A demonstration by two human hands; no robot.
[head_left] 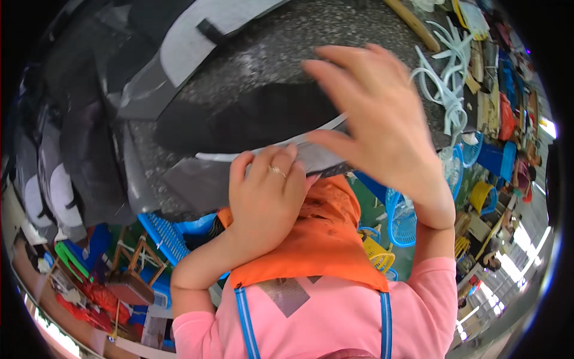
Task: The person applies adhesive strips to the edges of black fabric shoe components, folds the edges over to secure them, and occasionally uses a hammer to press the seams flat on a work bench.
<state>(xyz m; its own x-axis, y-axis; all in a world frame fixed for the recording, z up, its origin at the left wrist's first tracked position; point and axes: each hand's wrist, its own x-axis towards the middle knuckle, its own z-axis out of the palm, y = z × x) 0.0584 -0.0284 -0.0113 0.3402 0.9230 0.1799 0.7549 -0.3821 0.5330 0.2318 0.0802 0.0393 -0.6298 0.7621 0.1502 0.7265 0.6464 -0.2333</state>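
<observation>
My left hand (269, 194) bends its fingers over a dark grey sheet piece (200, 182) at the table's near edge. A narrow white strip (224, 157) runs along that piece's upper edge, under my left fingertips. Above the right part of the piece, my right hand (382, 107) is raised with fingers and thumb apart, slightly smeared by motion. It appears to hold nothing, and it covers the strip's right end. Just beyond the strip lies a black curved piece (251, 116) on the speckled grey tabletop (269, 45).
Grey pieces with white patches (194, 45) lie at the far left, with more dark pieces (89, 161) hanging along the left edge. Pale strips (445, 90) are heaped at right near a wooden stick (412, 24). Blue baskets (400, 221) stand below the table.
</observation>
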